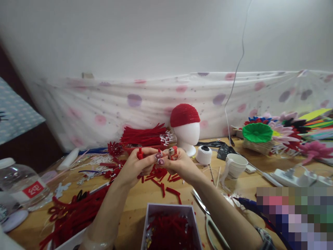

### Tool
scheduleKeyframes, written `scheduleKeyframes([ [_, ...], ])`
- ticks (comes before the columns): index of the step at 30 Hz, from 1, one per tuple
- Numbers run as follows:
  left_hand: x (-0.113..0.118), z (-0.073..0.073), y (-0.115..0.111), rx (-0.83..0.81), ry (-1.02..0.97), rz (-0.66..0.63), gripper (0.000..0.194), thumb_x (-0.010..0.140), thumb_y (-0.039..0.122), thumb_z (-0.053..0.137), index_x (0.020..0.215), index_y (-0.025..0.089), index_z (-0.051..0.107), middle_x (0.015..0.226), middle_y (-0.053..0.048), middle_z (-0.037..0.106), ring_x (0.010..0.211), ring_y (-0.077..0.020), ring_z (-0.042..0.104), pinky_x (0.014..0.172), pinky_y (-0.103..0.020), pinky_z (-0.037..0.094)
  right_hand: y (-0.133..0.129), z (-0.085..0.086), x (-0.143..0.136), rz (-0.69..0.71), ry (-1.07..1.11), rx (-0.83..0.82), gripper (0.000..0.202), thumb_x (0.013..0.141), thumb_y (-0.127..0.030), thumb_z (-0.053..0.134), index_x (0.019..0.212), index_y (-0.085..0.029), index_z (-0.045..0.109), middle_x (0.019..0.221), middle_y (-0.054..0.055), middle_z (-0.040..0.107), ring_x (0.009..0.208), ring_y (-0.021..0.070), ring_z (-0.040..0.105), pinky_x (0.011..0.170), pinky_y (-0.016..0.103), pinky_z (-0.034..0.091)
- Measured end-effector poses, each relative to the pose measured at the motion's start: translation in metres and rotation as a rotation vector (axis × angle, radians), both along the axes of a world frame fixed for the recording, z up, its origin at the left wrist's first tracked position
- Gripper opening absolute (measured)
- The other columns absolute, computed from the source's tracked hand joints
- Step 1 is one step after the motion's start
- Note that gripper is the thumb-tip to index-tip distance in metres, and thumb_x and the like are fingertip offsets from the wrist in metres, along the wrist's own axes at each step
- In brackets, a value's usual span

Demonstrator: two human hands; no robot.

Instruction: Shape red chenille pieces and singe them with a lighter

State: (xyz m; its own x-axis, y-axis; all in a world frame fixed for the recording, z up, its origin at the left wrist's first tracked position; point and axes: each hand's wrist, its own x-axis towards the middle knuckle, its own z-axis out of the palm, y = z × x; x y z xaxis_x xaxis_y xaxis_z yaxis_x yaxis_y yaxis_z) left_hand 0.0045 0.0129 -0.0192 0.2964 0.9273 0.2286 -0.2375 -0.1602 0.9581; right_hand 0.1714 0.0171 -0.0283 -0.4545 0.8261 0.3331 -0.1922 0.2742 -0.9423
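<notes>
My left hand point(142, 162) is closed round a red fuzzy piece point(140, 153), whose end sticks up from the fist. Its thumb and fingertips meet those of my right hand point(179, 165) at a small red bit. A red lighter point(172, 152) with a metal top sits in my right hand. Just below both hands, short red fuzzy pieces point(173, 191) are scattered on the wooden table. An open white box point(170, 207) of red pieces stands nearest me. Behind the hands is a white foam head point(191, 133) wearing a red cap point(185, 115).
Scissors point(213, 225) lie right of the box. A thread spool point(204, 155), white cup point(236, 165) and power strip point(288, 178) are farther right. Red stems point(143, 134) lie behind. A plastic bottle point(23, 184) and a tray of red strips point(80, 215) are at left.
</notes>
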Motion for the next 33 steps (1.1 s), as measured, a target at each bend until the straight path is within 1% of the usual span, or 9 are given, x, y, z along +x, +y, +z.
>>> scheduleKeyframes([
  [3, 0.003, 0.002, 0.0, -0.013, -0.047, 0.029, 0.039, 0.054, 0.045, 0.09, 0.071, 0.013, 0.074, 0.041, 0.008, 0.036, 0.036, -0.0013, 0.019, 0.037, -0.019, 0.011, 0.003, -0.002, -0.004, 0.023, 0.058, -0.075, 0.053, 0.065, -0.061, 0.08, 0.059, -0.018, 0.05, 0.045, -0.01, 0.03, 0.042, 0.0045, 0.018, 0.04, 0.022, 0.013],
  [6, 0.006, 0.005, 0.0, 0.038, -0.123, 0.203, 0.037, 0.049, 0.037, 0.093, 0.068, 0.014, 0.071, 0.039, 0.011, 0.032, 0.035, -0.0013, 0.021, 0.037, -0.019, 0.015, 0.01, -0.009, -0.008, 0.107, 0.198, -0.285, 0.061, 0.076, -0.075, 0.055, 0.054, -0.02, 0.046, 0.04, -0.01, 0.023, 0.037, 0.0049, 0.012, 0.037, 0.021, 0.01],
  [8, 0.008, 0.007, 0.0, 0.076, -0.182, 0.321, 0.038, 0.045, 0.034, 0.095, 0.066, 0.014, 0.069, 0.04, 0.012, 0.034, 0.035, -0.0013, 0.023, 0.037, -0.019, 0.017, 0.016, -0.014, -0.012, 0.142, 0.244, -0.413, 0.062, 0.084, -0.071, 0.041, 0.047, -0.021, 0.037, 0.038, -0.009, 0.021, 0.035, 0.0052, 0.01, 0.035, 0.02, 0.009],
  [10, 0.009, 0.008, 0.0, 0.098, -0.229, 0.398, 0.04, 0.042, 0.032, 0.095, 0.065, 0.014, 0.068, 0.041, 0.011, 0.038, 0.035, -0.0013, 0.024, 0.036, -0.019, 0.019, 0.02, -0.019, -0.016, 0.135, 0.237, -0.494, 0.059, 0.087, -0.061, 0.035, 0.044, -0.021, 0.032, 0.037, -0.008, 0.02, 0.034, 0.0052, 0.009, 0.034, 0.019, 0.008],
  [14, 0.011, 0.006, -0.001, 0.099, -0.269, 0.441, 0.037, 0.044, 0.03, 0.095, 0.065, 0.014, 0.068, 0.041, 0.011, 0.039, 0.036, -0.0011, 0.025, 0.036, -0.019, 0.019, 0.022, -0.024, -0.024, 0.095, 0.163, -0.624, 0.049, 0.088, -0.047, 0.028, 0.046, -0.022, 0.032, 0.037, -0.007, 0.019, 0.035, 0.0061, 0.006, 0.031, 0.018, 0.008],
  [17, 0.013, 0.005, -0.001, 0.091, -0.278, 0.429, 0.037, 0.046, 0.03, 0.095, 0.067, 0.014, 0.069, 0.042, 0.011, 0.037, 0.036, -0.0011, 0.026, 0.036, -0.018, 0.019, 0.019, -0.025, -0.029, 0.079, 0.098, -0.636, 0.048, 0.089, -0.044, 0.026, 0.047, -0.022, 0.032, 0.037, -0.007, 0.019, 0.034, 0.0065, 0.007, 0.031, 0.018, 0.007],
  [20, 0.014, 0.004, 0.0, 0.085, -0.263, 0.427, 0.037, 0.049, 0.033, 0.094, 0.068, 0.014, 0.069, 0.042, 0.012, 0.036, 0.037, -0.0011, 0.025, 0.036, -0.018, 0.019, 0.014, -0.024, -0.032, 0.12, 0.055, -0.605, 0.051, 0.091, -0.045, 0.026, 0.046, -0.021, 0.032, 0.038, -0.007, 0.02, 0.033, 0.006, 0.008, 0.031, 0.017, 0.007],
  [25, 0.014, 0.005, 0.001, 0.074, -0.234, 0.439, 0.038, 0.048, 0.035, 0.094, 0.068, 0.013, 0.069, 0.041, 0.012, 0.035, 0.037, -0.0011, 0.025, 0.037, -0.018, 0.019, 0.011, -0.019, -0.03, 0.119, 0.097, -0.59, 0.056, 0.092, -0.043, 0.023, 0.043, -0.02, 0.035, 0.036, -0.007, 0.019, 0.033, 0.0058, 0.008, 0.031, 0.016, 0.008],
  [33, 0.014, 0.004, 0.001, 0.066, -0.251, 0.432, 0.038, 0.049, 0.035, 0.094, 0.07, 0.013, 0.07, 0.041, 0.012, 0.036, 0.036, -0.0004, 0.024, 0.036, -0.016, 0.018, 0.012, -0.018, -0.027, 0.134, 0.099, -0.577, 0.054, 0.092, -0.046, 0.027, 0.045, -0.02, 0.035, 0.036, -0.007, 0.02, 0.033, 0.0056, 0.008, 0.03, 0.016, 0.009],
])
